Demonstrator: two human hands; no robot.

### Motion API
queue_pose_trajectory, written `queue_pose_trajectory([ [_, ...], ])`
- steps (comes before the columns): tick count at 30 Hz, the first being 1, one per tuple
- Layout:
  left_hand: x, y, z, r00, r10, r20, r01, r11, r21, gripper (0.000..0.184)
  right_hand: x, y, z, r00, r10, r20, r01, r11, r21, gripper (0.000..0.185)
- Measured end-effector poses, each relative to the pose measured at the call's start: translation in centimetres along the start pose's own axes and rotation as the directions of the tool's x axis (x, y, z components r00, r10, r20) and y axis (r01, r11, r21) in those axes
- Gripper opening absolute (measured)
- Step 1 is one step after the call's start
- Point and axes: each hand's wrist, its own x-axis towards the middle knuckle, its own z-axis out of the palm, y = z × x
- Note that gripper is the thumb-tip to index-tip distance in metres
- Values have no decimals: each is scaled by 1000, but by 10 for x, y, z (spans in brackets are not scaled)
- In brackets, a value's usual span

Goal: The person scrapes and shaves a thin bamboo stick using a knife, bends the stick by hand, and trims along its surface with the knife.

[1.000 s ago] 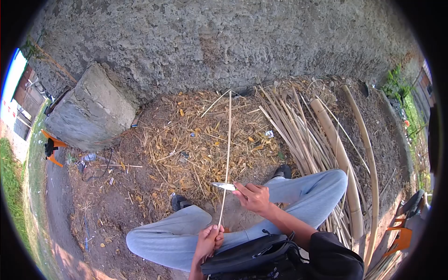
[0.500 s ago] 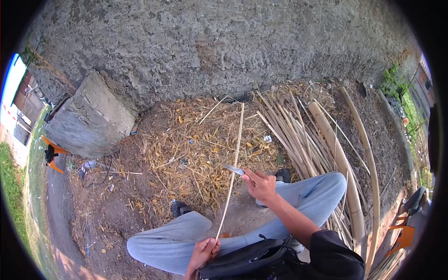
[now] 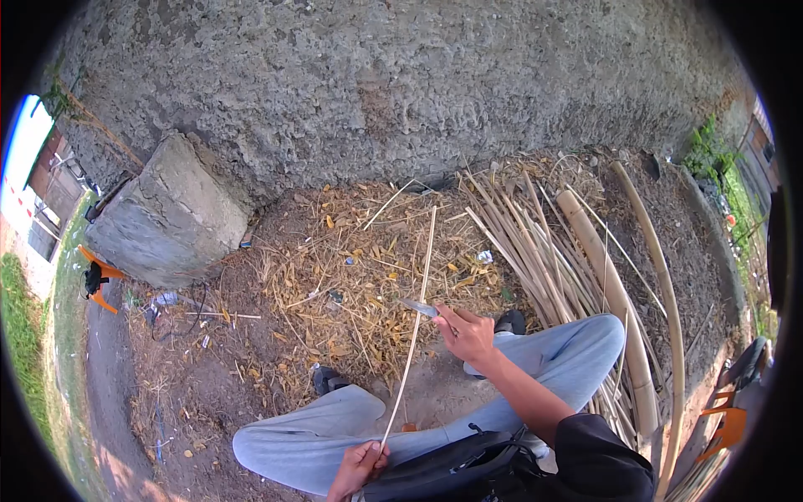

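Observation:
A long, thin bamboo strip (image 3: pixel 407 361) runs from my lap out over the leaf-strewn ground. Its near end is pinched in the closed fingers of my left hand (image 3: pixel 361 464), low by my waist. Above my right knee, my right hand (image 3: pixel 468 333) is wrapped round a knife, its handle mostly hidden in the fingers. The knife's blade (image 3: pixel 418 307) points left and lies across the strip around mid-length; whether it touches the strip I cannot tell.
Split bamboo strips (image 3: pixel 523 247) lie piled at the right, beside a thick bamboo pole (image 3: pixel 606 272) and a curved pole (image 3: pixel 657 259). A concrete block (image 3: pixel 180 213) stands at the left against the rough wall (image 3: pixel 401 84). Dry leaves and shavings (image 3: pixel 335 293) cover the ground.
My left hand has drawn slightly down and left, and the strip's far end has come nearer. The knife stays near the strip's middle. The whole view has shifted slightly.

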Motion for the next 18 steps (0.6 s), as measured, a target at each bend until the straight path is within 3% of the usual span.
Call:
queue_pose_trajectory([
  [2,-8,-20,-6,1000,-13,6,13,998,-55,27,3,0,2,991,105,-77,-101,994,50,21],
  [5,-19,-34,-13,998,30,-59,-36,993,-109,27,8,11,-2,997,44,-64,-42,999,21,20],
  [7,-29,-30,-19,995,-86,-57,82,995,-65,29,6,6,-6,998,51,-30,-51,999,6,20],
  [9,-33,-48,-23,998,-29,-53,26,998,-65,29,11,8,-7,999,46,-13,-46,999,-11,21],
  [11,-33,-44,-24,998,33,-45,-35,998,-57,30,17,18,-4,985,162,-62,-162,987,1,20],
  [13,-54,-9,-17,956,-237,-173,273,934,230,29,21,19,-9,983,173,-62,-173,985,2,19],
  [18,-72,-18,-18,971,-153,-185,184,969,164,30,24,35,-10,988,153,-21,-154,987,-49,21],
])
